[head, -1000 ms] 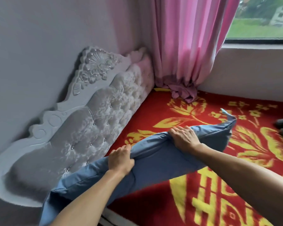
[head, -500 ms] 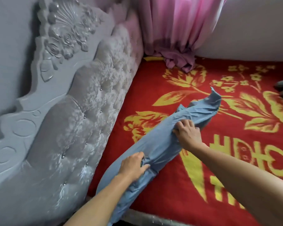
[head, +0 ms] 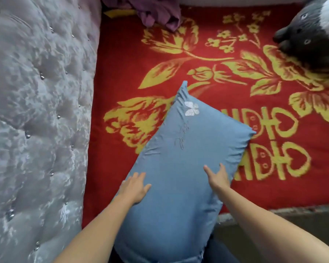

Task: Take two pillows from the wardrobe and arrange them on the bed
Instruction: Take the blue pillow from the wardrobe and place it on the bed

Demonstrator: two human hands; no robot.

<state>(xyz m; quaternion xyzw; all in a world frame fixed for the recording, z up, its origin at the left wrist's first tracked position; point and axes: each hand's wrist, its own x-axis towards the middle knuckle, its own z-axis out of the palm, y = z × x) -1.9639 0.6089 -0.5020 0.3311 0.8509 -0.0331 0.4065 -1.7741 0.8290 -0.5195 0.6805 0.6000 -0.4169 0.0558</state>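
Note:
A blue pillow point(head: 179, 158) with a white butterfly stitched near its far corner lies flat and slanted on the red and yellow bed cover point(head: 122, 73), its near end hanging over the bed's front edge. My left hand point(head: 134, 187) rests flat on the pillow's left side, fingers spread. My right hand point(head: 217, 177) lies flat on its right side, fingers apart. Neither hand grips the fabric. Only this one pillow is in view.
A grey tufted headboard point(head: 36, 111) runs along the left. A bunched purple-pink curtain end point(head: 158, 12) lies on the bed's far edge. A dark plush toy with a white patch point(head: 311, 35) sits at the far right. The bed's front edge point(head: 273, 210) is at lower right.
The pillow, pinched and folded in both hands before, now lies spread flat on the bed. Both hands have let go and rest open on it. The camera has tipped further down.

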